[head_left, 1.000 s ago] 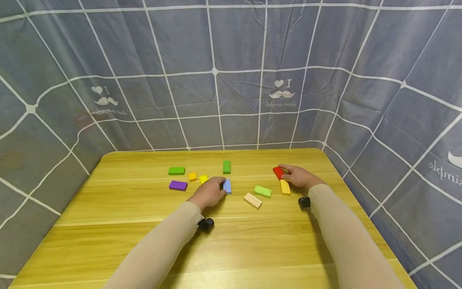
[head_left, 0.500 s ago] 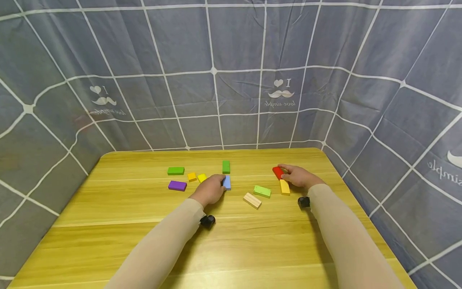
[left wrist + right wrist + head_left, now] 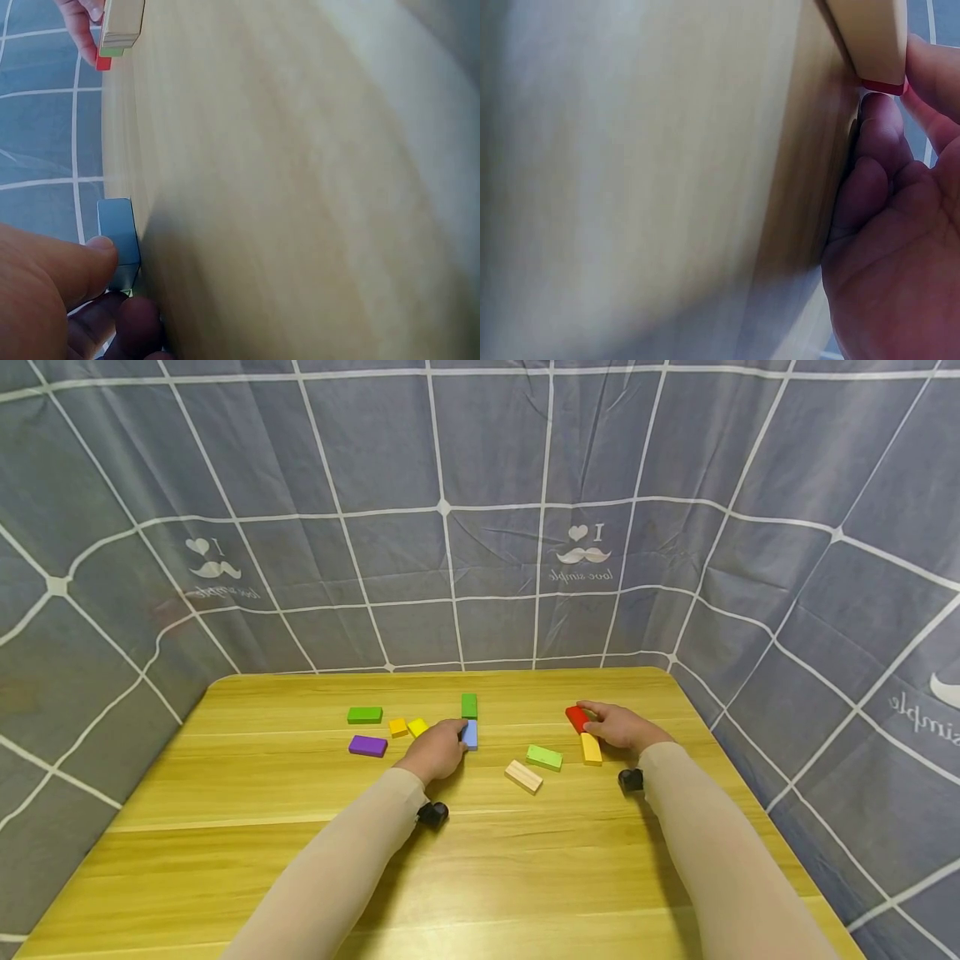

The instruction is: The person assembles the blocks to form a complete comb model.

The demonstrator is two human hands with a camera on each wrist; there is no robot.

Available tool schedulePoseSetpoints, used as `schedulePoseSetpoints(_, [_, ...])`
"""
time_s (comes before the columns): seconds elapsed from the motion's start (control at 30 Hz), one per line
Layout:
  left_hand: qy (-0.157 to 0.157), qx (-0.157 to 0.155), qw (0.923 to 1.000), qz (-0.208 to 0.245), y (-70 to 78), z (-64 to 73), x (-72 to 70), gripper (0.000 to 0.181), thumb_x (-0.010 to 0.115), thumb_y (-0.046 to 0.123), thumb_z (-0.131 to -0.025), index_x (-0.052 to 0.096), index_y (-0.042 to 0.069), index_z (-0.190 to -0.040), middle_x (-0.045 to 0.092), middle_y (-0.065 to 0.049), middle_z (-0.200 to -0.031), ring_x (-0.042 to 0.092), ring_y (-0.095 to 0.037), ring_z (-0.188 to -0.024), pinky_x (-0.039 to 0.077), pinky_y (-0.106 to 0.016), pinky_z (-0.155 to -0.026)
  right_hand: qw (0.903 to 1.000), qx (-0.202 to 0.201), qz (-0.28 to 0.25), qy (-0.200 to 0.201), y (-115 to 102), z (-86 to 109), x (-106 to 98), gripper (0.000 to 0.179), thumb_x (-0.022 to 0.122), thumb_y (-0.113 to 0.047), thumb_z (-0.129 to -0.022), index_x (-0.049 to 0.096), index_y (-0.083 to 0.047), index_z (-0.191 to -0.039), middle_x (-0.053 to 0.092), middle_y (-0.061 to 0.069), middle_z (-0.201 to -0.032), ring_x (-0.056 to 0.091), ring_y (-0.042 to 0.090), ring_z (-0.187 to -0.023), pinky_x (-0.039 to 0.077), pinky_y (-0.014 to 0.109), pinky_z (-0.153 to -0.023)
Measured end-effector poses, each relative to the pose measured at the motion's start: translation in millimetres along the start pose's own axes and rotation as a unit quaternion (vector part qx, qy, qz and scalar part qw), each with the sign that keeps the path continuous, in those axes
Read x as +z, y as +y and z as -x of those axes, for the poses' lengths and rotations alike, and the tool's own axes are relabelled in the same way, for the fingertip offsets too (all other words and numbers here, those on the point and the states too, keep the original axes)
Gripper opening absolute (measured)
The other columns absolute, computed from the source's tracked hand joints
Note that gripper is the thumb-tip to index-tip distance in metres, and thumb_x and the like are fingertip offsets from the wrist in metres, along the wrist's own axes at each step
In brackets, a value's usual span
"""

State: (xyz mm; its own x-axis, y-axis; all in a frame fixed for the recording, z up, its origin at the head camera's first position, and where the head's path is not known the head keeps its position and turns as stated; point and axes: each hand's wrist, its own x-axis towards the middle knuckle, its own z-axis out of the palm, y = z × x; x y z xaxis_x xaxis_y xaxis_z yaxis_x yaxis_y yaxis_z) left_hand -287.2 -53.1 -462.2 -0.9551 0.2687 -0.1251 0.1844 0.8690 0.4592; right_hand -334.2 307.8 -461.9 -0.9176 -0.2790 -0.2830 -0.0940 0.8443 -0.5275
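Two blocks are being held at the worktop (image 3: pixel 487 868). The left hand (image 3: pixel 432 752) is pinching the blue block (image 3: pixel 471 736), which is lying at that hand's right side; in the left wrist view its thumb is pressing against the block while other fingers are curling beyond. The right hand (image 3: pixel 621 727) is gripping the red block (image 3: pixel 576 718), which is sitting at that hand's left side between thumb and fingers.

The blue block's long axis is running away from the person, its far end pointing at the dark green block (image 3: pixel 468 706); both are lying in line, seemingly touching end to end. The red block's long axis is slanting from far left to near right, its near end meeting the long yellow block (image 3: pixel 591 750), which is pointing almost straight toward the person.

Between the hands, nearer the person, the light green block (image 3: pixel 544 757) and the bare wood block (image 3: pixel 523 777) are lying aslant. Left of the left hand, the small yellow block (image 3: pixel 417 727) is resting just beside it; the small orange block (image 3: pixel 397 727) is lying next along, with the purple block (image 3: pixel 367 746) and another green block (image 3: pixel 365 716) stretching crosswise farther left.
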Motion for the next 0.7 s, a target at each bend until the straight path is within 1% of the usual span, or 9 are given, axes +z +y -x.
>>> schedulePoseSetpoints(0.2, [-0.004,-0.004,1.0,-0.003,-2.0,-4.3,1.8,0.052,0.055,0.02,-0.11,0.045,0.009,-0.16,0.05,-0.013,-0.162,0.048,-0.033,-0.15,0.038,-0.048,-0.125,1.0,-0.003,0.0,0.002,1.3,-0.8,0.8,0.062,0.053,-0.027,-0.11,0.032,-0.01,-0.166,0.059,0.032,-0.143,0.061,0.037,-0.12,0.043,0.059,-0.114])
schedulePoseSetpoints(0.5, [-0.001,-0.004,1.0,0.001,-3.4,-6.1,2.9,0.052,0.054,0.02,-0.11,0.045,0.01,-0.161,0.049,-0.012,-0.163,0.048,-0.033,-0.15,0.039,-0.048,-0.124,1.0,0.001,-0.001,0.002,-0.2,0.6,0.3,0.062,0.052,-0.027,-0.111,0.031,-0.011,-0.166,0.057,0.032,-0.147,0.059,0.041,-0.128,0.039,0.06,-0.119])
schedulePoseSetpoints(0.7, [0.002,-0.006,1.0,0.002,-3.9,-6.3,2.6,0.053,0.055,0.022,-0.11,0.044,0.01,-0.161,0.048,-0.012,-0.163,0.048,-0.033,-0.15,0.038,-0.048,-0.125,1.0,0.003,-0.002,0.001,-1.2,1.1,0.0,0.062,0.052,-0.028,-0.11,0.031,-0.012,-0.166,0.055,0.033,-0.148,0.058,0.042,-0.129,0.038,0.061,-0.119])
